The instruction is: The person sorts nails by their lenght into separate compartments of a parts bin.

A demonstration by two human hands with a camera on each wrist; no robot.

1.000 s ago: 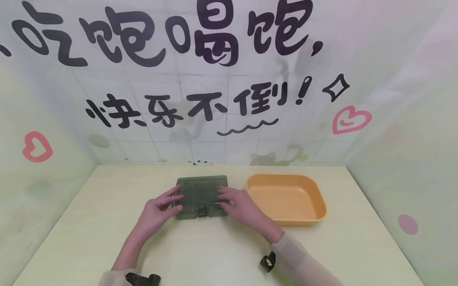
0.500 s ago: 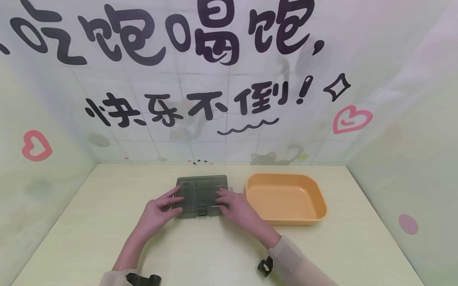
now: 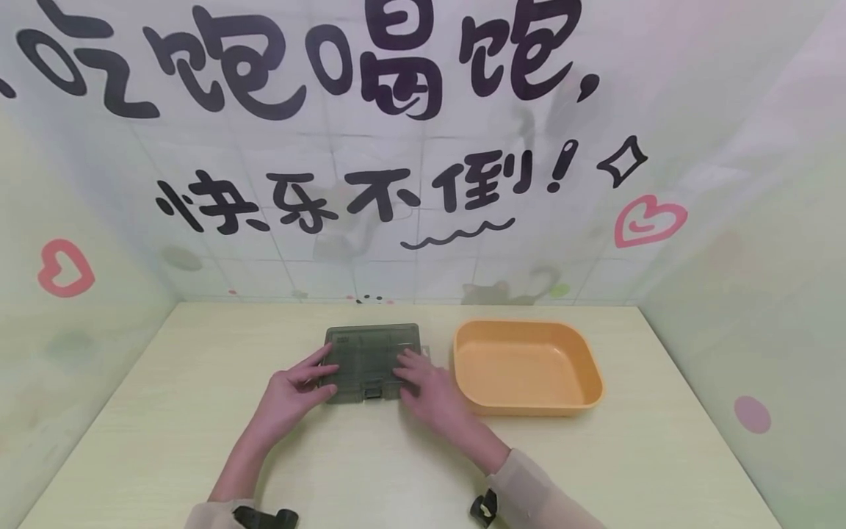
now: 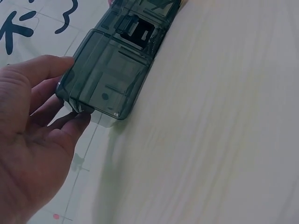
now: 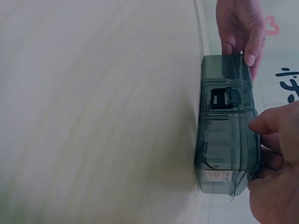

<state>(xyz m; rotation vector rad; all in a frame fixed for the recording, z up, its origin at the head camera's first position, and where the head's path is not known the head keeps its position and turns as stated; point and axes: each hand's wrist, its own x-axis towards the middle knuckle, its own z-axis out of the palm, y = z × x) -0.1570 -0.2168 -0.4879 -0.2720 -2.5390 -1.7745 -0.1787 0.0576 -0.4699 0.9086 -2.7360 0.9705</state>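
Note:
A translucent dark-green plastic storage box [image 3: 360,360] stands on the table, its lid down and its black latch [image 5: 218,99] at the front. My left hand [image 3: 288,397] grips the box's left end, fingers and thumb round the corner. That same left hand [image 4: 42,130] shows up close in the left wrist view. Over the right part of the lid lies my right hand [image 3: 432,389], fingertips on the lid and thumb near its front edge. In the right wrist view, the right hand's [image 5: 280,154] digits meet the lid edge, with a whitish label [image 5: 218,175] on the box's end below.
To the right of the box sits an orange tray [image 3: 529,408] with rounded corners, close beside my right hand. Printed wall panels [image 3: 423,279] rise along the back and both sides of the pale wooden table [image 3: 370,470].
My right hand has slid a little leftward and forward-edge-ward on the lid, away from the tray. The left hand and the box have hardly moved.

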